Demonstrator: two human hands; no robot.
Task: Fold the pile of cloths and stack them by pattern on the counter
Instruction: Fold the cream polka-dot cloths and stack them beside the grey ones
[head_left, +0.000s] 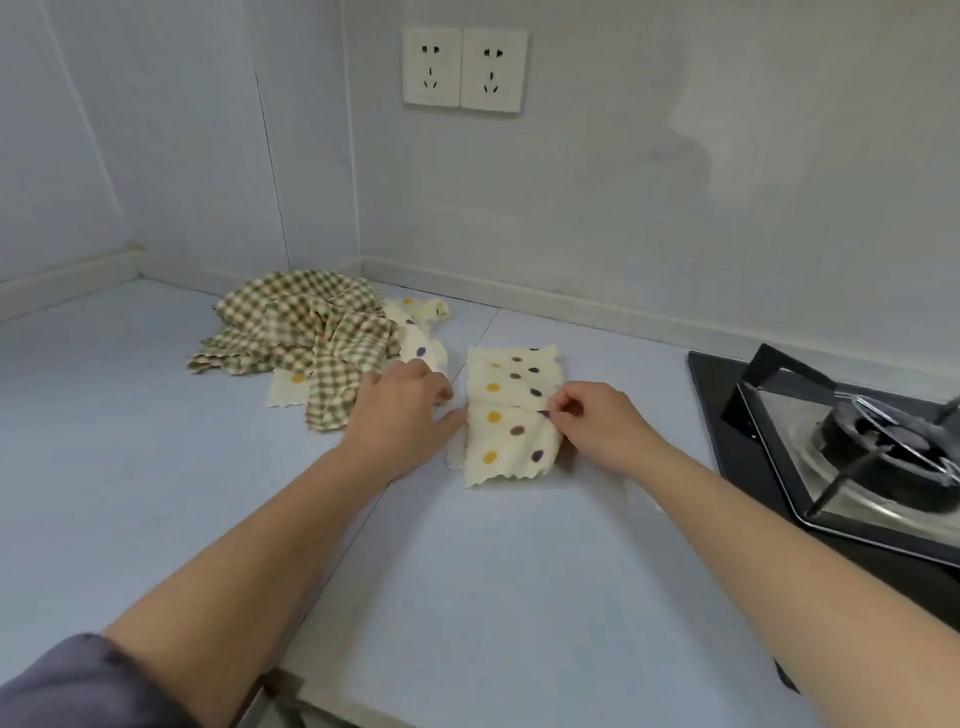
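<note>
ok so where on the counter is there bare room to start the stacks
The counter is bare left of the left hand and below the cloth pile; also near, between the forearms. Crowded: between pile, polka-dot cloth and stove.

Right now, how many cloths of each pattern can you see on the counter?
Polka-dot cloth being folded: 1
Polka-dot cloths in the pile: at least 1, partly hidden
Checked cloths in the pile: tangled, cannot separate
Total: at least 3
</note>
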